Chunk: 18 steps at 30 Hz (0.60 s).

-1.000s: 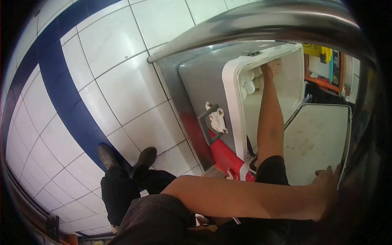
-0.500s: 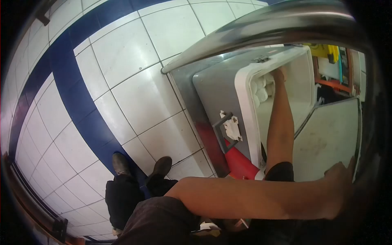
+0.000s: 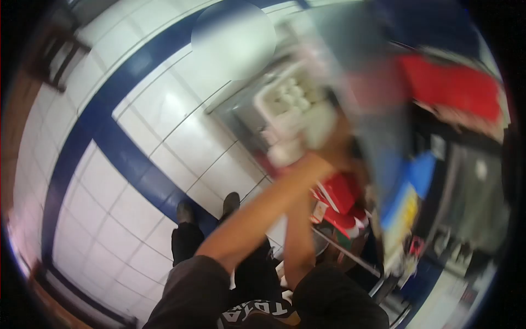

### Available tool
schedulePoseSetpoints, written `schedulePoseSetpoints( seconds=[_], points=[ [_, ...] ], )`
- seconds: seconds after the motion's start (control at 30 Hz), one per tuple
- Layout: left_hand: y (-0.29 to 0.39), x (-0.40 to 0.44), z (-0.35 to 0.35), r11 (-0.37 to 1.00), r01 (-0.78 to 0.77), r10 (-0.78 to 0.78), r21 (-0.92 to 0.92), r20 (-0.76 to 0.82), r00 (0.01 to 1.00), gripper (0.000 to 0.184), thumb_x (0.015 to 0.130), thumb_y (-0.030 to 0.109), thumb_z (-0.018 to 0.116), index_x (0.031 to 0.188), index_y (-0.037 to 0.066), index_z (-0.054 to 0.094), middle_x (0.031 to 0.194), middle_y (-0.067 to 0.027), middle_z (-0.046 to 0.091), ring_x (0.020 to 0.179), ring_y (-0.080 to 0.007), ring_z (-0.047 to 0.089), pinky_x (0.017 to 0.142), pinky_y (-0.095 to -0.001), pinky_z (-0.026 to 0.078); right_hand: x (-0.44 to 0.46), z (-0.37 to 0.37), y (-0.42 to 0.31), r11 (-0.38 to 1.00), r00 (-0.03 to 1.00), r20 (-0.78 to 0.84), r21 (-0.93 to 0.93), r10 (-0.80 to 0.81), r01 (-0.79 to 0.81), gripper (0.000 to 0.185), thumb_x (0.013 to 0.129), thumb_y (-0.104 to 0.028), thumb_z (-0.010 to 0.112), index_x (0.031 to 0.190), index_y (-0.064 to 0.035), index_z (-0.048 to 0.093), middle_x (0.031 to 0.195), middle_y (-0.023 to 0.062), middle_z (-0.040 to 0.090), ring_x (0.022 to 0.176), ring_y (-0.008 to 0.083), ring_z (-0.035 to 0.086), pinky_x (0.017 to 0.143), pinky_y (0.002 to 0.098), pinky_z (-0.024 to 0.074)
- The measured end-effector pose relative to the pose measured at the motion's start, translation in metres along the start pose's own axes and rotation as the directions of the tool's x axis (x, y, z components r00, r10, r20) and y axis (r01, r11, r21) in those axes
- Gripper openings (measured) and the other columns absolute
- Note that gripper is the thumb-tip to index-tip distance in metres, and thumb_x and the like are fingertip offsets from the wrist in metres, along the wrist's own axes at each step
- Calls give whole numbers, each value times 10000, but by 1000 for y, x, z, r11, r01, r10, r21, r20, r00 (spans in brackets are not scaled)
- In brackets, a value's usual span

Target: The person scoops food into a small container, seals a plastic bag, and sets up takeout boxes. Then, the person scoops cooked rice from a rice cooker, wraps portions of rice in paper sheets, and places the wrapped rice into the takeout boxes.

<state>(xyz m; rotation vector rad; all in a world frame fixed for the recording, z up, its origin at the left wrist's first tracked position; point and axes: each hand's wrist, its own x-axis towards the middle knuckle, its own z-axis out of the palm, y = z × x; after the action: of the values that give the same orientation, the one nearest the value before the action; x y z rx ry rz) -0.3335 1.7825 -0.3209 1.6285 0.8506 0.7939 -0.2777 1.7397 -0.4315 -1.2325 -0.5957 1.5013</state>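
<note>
A cooler box [image 3: 235, 118] with a grey outside and white inside stands with its top uncovered. Several white rounded containers [image 3: 293, 93] lie in it. My left hand [image 3: 341, 143] is smeared by motion at the cooler's near right side, beside a pale blurred panel [image 3: 322, 125] that looks like the lid. My left forearm [image 3: 263, 214] crosses over my right forearm [image 3: 298, 241]. That crossing and the blur hide my right hand. A blurred white shape [image 3: 285, 151] shows just beyond the crossing; whether my right hand holds it is unclear.
A blurred grey curved bar [image 3: 372, 120] passes close by on the right. Red packages [image 3: 339, 197] lie below the cooler. Another red thing [image 3: 455, 88] sits at upper right. A round white seat-like disc [image 3: 233, 41] is at the top. White tiles with blue bands [image 3: 137, 170] cover the floor.
My view has swung, so the cooler looks smaller and farther left. My right hand has left the cooler's inside, and my left arm has drawn in from the lid's far edge. The lid seems to have shifted.
</note>
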Motion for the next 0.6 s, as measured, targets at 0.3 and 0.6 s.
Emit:
schedulePoseSetpoints(
  seconds=[0.3,0.6],
  points=[
    [3,-336,7,940,36,-247,339,604,758,663,906,264,594,1491,51,366,1446,-248,456,1336,-423,441,1023,-489,467,-407,54,-95,686,926,-76,-651,369,-326,830,783,-619,750,1306,7,600,1260,199,647,1146,301,632,993,399,477],
    [257,-326,117,230,865,-478,-446,722,499,516,811,80,565,1307,-49,510,1256,-224,613,1155,-392,619,995,-546,514,-591,-69,-174,959,966,-226,-222,124,-175,492,919,-538,624,1211,-145,672,1097,134,719,970,265,703,865,415,563]
  ],
)
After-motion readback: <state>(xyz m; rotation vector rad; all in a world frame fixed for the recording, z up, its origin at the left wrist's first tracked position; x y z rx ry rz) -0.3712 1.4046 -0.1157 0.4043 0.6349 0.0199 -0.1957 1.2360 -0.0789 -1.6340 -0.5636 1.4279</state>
